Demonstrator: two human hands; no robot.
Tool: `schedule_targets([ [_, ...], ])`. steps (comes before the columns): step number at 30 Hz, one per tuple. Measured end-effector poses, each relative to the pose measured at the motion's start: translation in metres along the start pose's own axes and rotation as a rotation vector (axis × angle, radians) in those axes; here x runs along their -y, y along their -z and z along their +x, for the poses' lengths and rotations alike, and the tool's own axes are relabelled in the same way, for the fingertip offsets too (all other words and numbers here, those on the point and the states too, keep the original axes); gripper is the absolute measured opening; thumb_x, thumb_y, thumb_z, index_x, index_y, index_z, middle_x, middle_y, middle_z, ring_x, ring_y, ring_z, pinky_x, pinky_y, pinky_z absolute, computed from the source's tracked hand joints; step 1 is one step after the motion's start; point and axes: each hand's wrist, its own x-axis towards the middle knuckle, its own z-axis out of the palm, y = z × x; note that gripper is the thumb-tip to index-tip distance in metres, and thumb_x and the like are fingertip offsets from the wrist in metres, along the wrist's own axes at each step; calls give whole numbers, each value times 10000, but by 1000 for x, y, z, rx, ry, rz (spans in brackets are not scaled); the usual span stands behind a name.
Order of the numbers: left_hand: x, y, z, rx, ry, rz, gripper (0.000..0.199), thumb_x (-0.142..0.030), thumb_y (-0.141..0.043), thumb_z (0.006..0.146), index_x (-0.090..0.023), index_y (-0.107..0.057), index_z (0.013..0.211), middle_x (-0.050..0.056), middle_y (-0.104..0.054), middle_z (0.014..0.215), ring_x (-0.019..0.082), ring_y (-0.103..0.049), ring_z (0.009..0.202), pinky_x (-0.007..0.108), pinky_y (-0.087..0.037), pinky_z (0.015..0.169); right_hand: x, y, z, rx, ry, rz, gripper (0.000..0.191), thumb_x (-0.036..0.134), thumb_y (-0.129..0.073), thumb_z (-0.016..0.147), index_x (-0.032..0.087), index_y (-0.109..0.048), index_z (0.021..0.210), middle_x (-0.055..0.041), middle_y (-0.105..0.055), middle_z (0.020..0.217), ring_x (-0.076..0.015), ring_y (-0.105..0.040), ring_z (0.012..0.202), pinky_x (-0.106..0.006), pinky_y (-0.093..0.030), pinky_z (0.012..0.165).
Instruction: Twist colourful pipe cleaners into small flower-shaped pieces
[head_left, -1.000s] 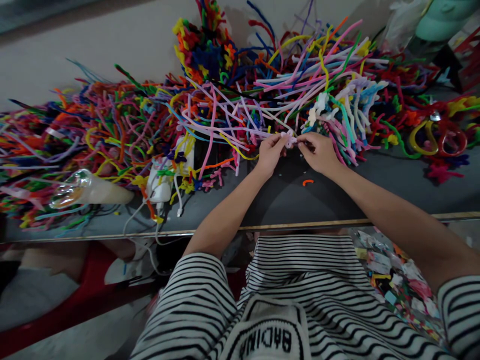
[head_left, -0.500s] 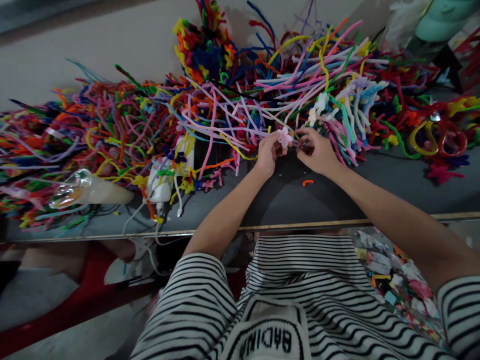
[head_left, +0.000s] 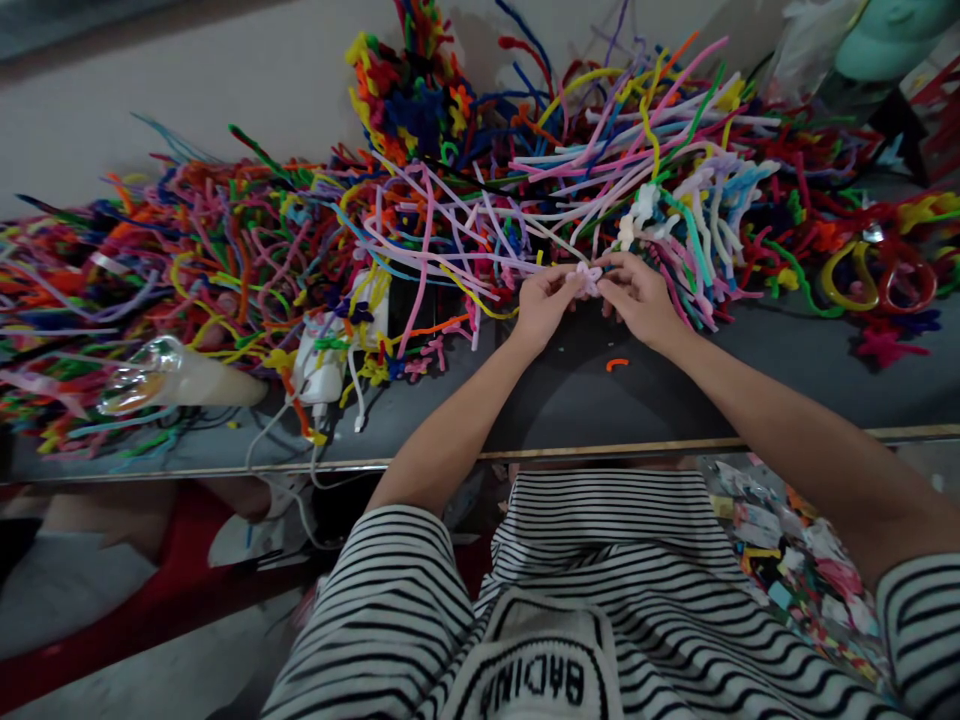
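While left hand (head_left: 541, 306) and right hand (head_left: 639, 298), both nearly closed, pinch pale-lilac flower-shaped fuzzy pipe-cleaner piece (head_left: 588, 279) between them, uneven squeezing could distort it.

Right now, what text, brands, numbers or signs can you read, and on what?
"BADIN…": dark lettering, upside down, on the pale patch of the striped shirt; exact spelling uncertain.
White charger: no legible print.
Floor scraps: any print too small to read.

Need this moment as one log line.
left hand: pinching pale lilac flower shape | right hand: fingers at its edge, grip unclear | table: orange scrap nearer the body
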Motion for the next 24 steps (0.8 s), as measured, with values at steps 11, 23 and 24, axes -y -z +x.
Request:
schedule_targets([
  [11, -5, 5, -4, 72, -133, 12, 386, -523, -741, 904, -217, -739, 1139, 54, -784, 958, 160, -737, 844, 280, -597, 720, -5, 3, 6, -116, 1, 29, 601, 831, -709, 786, 258, -683, 963, -33, -718, 811, -158, -613, 540, -321, -486, 454],
  [23, -13, 1, -6, -17, -149, 104, 345, -510, -759, 895, -187, -765, 1015, 53, -787, 927, 125, -713, 782, 258, -575, 735, 10, 2, 2, -78, -1, 67, 579, 795, -782, 735, 243, -760, 908, -26, -748, 806, -144, -626, 573, -315, -564, 532],
  [24, -13, 1, -7, -29, -154, 111, 338, -500, -758, 897, -185, -763, 1018, 52, -787, 933, 125, -714, 789, 256, -574, 738, 10, 2, 2, -75, -1, 69, 574, 789, -786, 736, 241, -766, 905, -29, -755, 817, -146, -633, 587, -314, -572, 540],
])
